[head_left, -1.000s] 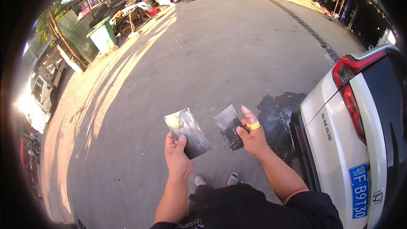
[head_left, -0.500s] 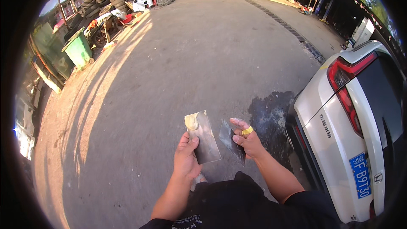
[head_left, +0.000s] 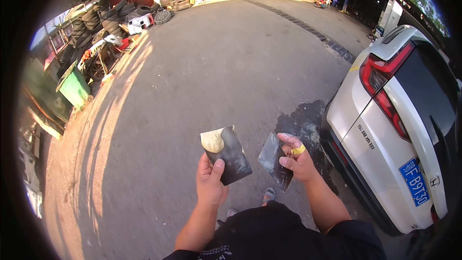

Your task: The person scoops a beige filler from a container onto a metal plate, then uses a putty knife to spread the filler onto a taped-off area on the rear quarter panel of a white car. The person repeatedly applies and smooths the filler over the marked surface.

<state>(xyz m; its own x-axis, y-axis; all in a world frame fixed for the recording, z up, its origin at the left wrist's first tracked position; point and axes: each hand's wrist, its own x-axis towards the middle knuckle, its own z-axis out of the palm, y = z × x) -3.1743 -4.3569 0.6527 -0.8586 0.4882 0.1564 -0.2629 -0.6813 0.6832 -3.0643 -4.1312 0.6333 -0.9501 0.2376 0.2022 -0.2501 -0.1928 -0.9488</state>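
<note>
Left plate (head_left: pixel 234 160) and right plate (head_left: pixel 274 159) held above pavement (head_left: pixel 168 91)

The left plate, pale paste (head_left: pixel 212 141) at its far end, has its long axis running steeply from upper left to lower right; the left hand (head_left: pixel 212 178) grips its left edge. The right plate slants similarly, held in the right hand (head_left: pixel 301 162). Rightward stands a white car (head_left: pixel 349 115).

Black short-sleeved shirt (head_left: pixel 284 233) (pale print (head_left: pixel 220 252) on front), yellow finger band (head_left: pixel 298 149), greyish sandals (head_left: pixel 270 194)
</note>
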